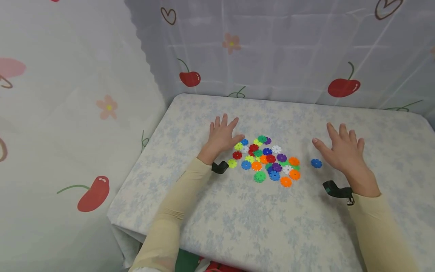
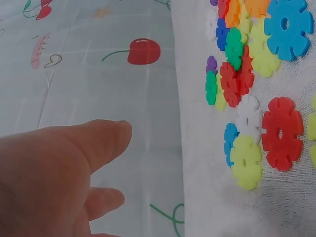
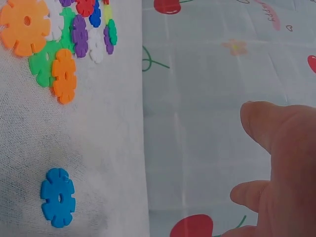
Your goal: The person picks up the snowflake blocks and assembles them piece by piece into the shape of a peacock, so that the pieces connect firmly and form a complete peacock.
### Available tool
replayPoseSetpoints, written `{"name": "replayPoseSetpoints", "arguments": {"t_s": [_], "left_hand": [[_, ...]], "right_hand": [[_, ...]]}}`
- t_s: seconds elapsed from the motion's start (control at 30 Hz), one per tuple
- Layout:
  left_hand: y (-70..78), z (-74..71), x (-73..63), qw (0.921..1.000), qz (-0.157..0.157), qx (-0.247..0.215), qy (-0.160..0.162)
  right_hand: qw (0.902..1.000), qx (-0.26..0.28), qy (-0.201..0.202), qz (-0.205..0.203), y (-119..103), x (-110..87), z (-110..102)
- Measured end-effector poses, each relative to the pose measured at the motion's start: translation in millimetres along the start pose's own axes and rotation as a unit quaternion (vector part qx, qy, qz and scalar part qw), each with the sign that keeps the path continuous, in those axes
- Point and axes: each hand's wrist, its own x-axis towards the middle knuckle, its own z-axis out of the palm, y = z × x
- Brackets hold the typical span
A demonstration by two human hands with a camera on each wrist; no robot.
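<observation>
Many flat, notched plastic discs in several colours lie in a loose pile mid-table in the head view, among them a green disc (image 1: 259,176) at the near side and a red disc (image 2: 282,133) toward the left. My left hand (image 1: 221,136) hovers at the pile's left edge, fingers spread and holding nothing. On the other side my right hand (image 1: 346,151) is held over the table with fingers apart, also holding nothing. A single blue disc (image 1: 316,163) lies apart from the pile, just left of the right hand; the right wrist view shows it flat on the cloth.
A pale blue-patterned cloth (image 1: 238,219) covers the table. Behind it hangs a curtain (image 1: 272,49) printed with cherries and flowers, and a similar sheet (image 1: 68,143) closes off the left side. Each wrist carries a black camera mount (image 1: 336,189).
</observation>
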Motion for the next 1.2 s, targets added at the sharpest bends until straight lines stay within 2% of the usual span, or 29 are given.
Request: {"name": "replayPoseSetpoints", "arguments": {"t_s": [0.3,0.4,0.53,0.63,0.7,0.93,1.2], "left_hand": [[2.9,8.2,-0.4,0.9995,0.027,-0.012,-0.016],[5.5,14.8,1.4,0.9981,0.060,-0.016,-0.004],[8.4,28.8,6.1,0.9918,0.125,-0.023,0.018],[10.4,39.2,9.5,0.9874,0.155,-0.028,0.017],[12.2,45.0,10.5,0.9865,0.162,-0.027,0.008],[17.5,55.6,8.4,0.9845,0.171,0.032,-0.026],[18.3,59.5,8.3,0.9832,0.174,0.051,-0.019]], "right_hand": [[1.0000,0.000,-0.005,-0.005,-1,2.9,2],[0.9999,0.003,-0.008,-0.006,0,3.0,1],[0.9999,0.005,-0.013,-0.005,0,3.2,1],[0.9998,0.004,-0.017,-0.005,0,3.4,2],[0.9998,0.002,-0.017,-0.005,-1,3.5,3],[0.9998,-0.010,-0.015,-0.008,-2,2.6,6],[0.9992,-0.021,-0.031,-0.014,-4,3.5,9]]}}
